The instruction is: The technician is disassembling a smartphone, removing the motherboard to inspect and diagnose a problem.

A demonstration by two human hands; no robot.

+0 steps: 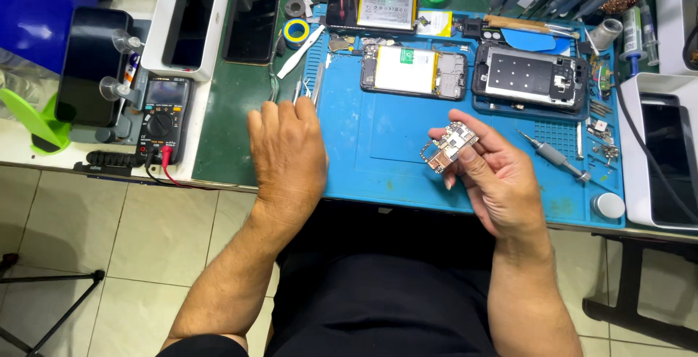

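Observation:
My right hand (494, 171) holds a small phone circuit board (448, 147) between thumb and fingers, lifted just above the blue work mat (378, 164). My left hand (287, 150) lies palm down at the mat's left edge, fingers together, its fingertips close to the metal tweezers (318, 84) and a thin tool. Behind the hands lie an opened phone with a white battery (413, 71) and a dark phone frame with a metal plate (528, 75).
A multimeter (164, 115) with red and black leads sits at the left, beside dark phones (252, 15) and a white box. A screwdriver (556, 155), loose screws and small parts lie on the mat's right. More screwdrivers stand at the back right.

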